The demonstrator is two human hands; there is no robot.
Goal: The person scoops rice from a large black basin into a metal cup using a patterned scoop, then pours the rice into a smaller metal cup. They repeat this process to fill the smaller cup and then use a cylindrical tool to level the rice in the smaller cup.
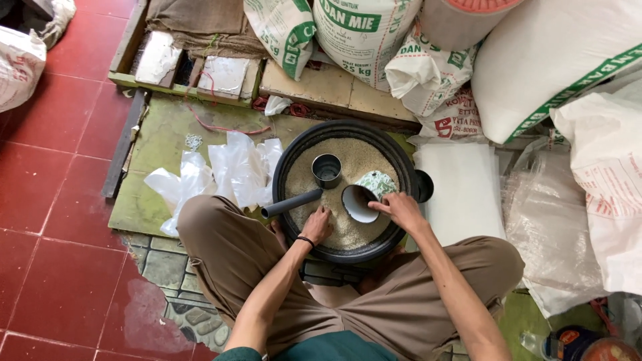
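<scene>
Over the black basin (287, 167) of rice (354, 227), the right hand (401, 208) gripped a tilted white cup (364, 197); the left hand (317, 226) lay pressed into the grains, fingers loosely curled, beside a grey pipe (291, 202).

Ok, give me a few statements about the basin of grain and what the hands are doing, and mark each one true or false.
1. The right hand holds a green-patterned cup tipped on its side. True.
2. The left hand is lifted clear of the grain. False: it rests in the grain.
3. A metal tin stands upright in the grain. True.
4. The black basin is empty. False: it holds pale grain.
5. The plastic bags lie to the right of the basin. False: they lie to its left.
</scene>
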